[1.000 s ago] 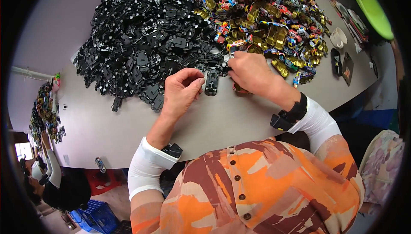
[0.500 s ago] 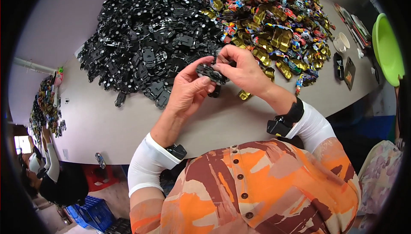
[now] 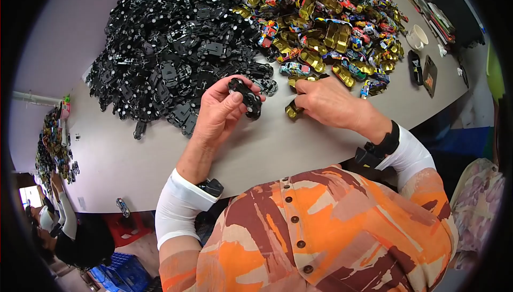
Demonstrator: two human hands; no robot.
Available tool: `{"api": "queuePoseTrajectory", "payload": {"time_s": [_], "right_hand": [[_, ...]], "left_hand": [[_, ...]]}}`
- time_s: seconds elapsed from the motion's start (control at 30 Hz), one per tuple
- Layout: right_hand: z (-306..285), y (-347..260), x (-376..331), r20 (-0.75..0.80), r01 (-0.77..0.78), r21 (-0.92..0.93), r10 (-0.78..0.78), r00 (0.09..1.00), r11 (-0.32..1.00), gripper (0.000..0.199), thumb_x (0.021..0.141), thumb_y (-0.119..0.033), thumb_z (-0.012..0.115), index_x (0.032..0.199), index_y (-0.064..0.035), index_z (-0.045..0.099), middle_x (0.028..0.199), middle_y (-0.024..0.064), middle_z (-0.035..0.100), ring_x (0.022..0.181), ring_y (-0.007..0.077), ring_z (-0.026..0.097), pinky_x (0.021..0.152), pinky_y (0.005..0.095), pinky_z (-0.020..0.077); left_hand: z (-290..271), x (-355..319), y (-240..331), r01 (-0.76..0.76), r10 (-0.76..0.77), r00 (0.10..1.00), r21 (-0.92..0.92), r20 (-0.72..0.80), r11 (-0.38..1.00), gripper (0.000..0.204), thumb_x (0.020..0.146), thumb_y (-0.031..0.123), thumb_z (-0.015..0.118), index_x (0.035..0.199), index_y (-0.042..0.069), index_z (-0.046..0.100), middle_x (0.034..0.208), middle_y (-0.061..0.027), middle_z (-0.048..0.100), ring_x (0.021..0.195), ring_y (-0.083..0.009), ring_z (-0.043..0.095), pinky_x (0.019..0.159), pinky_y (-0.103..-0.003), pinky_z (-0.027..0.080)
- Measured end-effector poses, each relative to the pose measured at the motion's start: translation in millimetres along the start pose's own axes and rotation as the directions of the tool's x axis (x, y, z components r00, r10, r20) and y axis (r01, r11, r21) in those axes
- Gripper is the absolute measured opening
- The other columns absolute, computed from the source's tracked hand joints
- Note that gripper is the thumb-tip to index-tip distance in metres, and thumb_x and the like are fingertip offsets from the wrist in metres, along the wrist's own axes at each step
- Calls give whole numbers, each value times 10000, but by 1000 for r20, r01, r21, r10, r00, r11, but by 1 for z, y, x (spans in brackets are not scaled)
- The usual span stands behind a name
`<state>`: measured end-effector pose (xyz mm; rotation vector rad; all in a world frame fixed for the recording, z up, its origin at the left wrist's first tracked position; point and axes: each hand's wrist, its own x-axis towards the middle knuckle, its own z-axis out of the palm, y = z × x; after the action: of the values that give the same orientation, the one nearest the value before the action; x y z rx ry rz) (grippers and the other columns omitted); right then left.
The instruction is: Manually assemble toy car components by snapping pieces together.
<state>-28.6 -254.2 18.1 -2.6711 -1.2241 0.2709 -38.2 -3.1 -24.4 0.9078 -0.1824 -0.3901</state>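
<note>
My left hand is raised over the table, its thumb and fingers closed round a black toy car chassis. To the right, my right hand is low at the near edge of the toy car bodies, fingers curled down against a gold toy car body. Whether that body is lifted off the table cannot be seen. Something small and dark shows at the top of the right hand, too hidden to name. Beyond my left hand rises a large heap of black chassis; beyond my right, a heap of coloured and gold car bodies.
A white cup, a black case and a dark flat panel stand at the right of the table. One toy car lies by the left front edge. At far left another person works near more heaps; a blue crate is below.
My hands have parted. The left keeps the chassis, slightly left of before; the right has left it and moved right and down to the gold car body. The view has shifted slightly.
</note>
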Motion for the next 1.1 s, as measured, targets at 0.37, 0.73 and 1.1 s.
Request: {"api": "queuePoseTrajectory", "payload": {"time_s": [0.37, 0.73, 1.1], "right_hand": [[14, 2, 21, 102, -33, 958, 233, 967, -283, 70, 851, -89, 616, 905, -64, 579, 711, -34, 506, 586, 44, 463, 476, 185, 323], [16, 5, 42, 19, -2, 993, 131, 991, -122, 111, 872, -158, 590, 824, -64, 554, 695, -36, 493, 571, 38, 429, 485, 191, 327], [-8, -15, 44, 155, -196, 973, 284, 946, 123, 124, 836, -44, 578, 956, -14, 589, 717, -35, 507, 552, 25, 442, 451, 179, 336]], "left_hand": [[11, -2, -3, -20, -14, 986, 197, 169, 980, 439, 683, 298, 788, 953, -11, 631, 1169, -144, 511, 1039, -253, 564, 869, -354, 488], [10, 0, 6, -136, 116, 989, 258, 93, 956, 319, 657, 110, 771, 940, 20, 654, 1153, -53, 488, 1006, -128, 503, 819, -252, 448], [7, -7, -1, -154, 113, 983, 317, 142, 936, 361, 691, 70, 767, 1023, 24, 632, 1057, -42, 473, 1004, -127, 481, 838, -253, 431]]}}
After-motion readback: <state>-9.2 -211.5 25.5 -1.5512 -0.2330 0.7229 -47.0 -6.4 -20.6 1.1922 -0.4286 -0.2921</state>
